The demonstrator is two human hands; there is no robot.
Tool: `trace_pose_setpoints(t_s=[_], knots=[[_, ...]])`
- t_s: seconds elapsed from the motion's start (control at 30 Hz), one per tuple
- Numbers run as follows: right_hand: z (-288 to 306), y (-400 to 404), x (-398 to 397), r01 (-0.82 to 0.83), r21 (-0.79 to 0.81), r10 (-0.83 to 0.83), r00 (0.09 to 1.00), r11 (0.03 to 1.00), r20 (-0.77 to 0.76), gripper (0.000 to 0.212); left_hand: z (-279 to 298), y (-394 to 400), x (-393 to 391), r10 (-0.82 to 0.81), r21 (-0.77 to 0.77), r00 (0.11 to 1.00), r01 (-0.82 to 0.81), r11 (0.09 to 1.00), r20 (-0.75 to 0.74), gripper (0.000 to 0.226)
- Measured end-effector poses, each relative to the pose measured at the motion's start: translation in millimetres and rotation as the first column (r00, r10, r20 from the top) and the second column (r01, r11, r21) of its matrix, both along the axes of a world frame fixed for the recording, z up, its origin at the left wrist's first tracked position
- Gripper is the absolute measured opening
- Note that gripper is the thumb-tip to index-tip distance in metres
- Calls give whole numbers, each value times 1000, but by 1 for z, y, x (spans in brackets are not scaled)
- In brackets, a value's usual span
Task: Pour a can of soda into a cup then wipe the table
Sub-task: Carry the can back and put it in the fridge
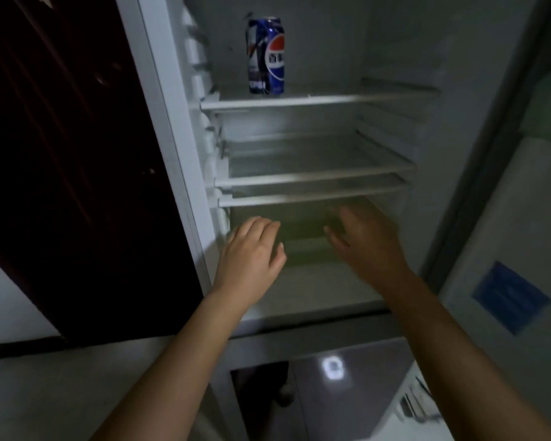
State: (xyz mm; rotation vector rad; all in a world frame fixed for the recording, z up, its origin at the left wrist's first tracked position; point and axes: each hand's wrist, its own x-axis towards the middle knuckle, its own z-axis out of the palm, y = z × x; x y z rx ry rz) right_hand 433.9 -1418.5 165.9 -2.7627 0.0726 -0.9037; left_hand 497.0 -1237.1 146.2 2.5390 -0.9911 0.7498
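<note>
Both forearms reach forward and up into an open fridge (325, 281), bare from the elbow. The left hand (252, 249) is turned back-up, its fingers bent loosely at the knuckles and close together, the thumb lying out to the inner side; its grip is slack and holds nothing. The right hand (363, 240) sits level with it and well apart, in deeper shadow and a little blurred, the palm turned inward toward the left hand, fingers spread and slightly curved; its grip is wide and holds nothing. Both hands hover in front of the lowest compartment, below the bottom shelf edge.

The soda can (266, 55) stands far above both grips and slightly left of the gap between them, nearer the left hand's line, on the top shelf (315, 98) close to the fridge's left wall. It is blue with a red, white and blue round Pepsi logo facing the camera; white letters near its base read partly as "PSI", the rest unclear. Its long axis is upright, its top rim pointing upward.

To the right of the right grip, the fridge door (506, 249) carries a blue label (511, 297) whose writing is too blurred to read.
</note>
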Motion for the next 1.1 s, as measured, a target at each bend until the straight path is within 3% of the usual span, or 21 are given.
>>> trace_pose_setpoints(t_s=[0.13, 0.27, 0.53, 1.1], knots=[[-38, 18, -60, 43, -47, -51, 981, 998, -187, 39, -30, 26, -37, -48, 88, 993, 58, 994, -106, 49], [-74, 41, -122, 67, -85, -89, 956, 994, -278, 39, -49, 52, -81, -74, 184, 984, 105, 977, -164, 50], [-108, 82, -234, 153, -137, -199, 876, 979, -440, 39, -83, 85, -166, -81, 235, 943, 163, 958, -324, 45], [-129, 59, -477, 200, -60, -203, 849, 978, -487, 43, -120, 52, -384, -34, 252, 916, 145, 957, -399, 41]])
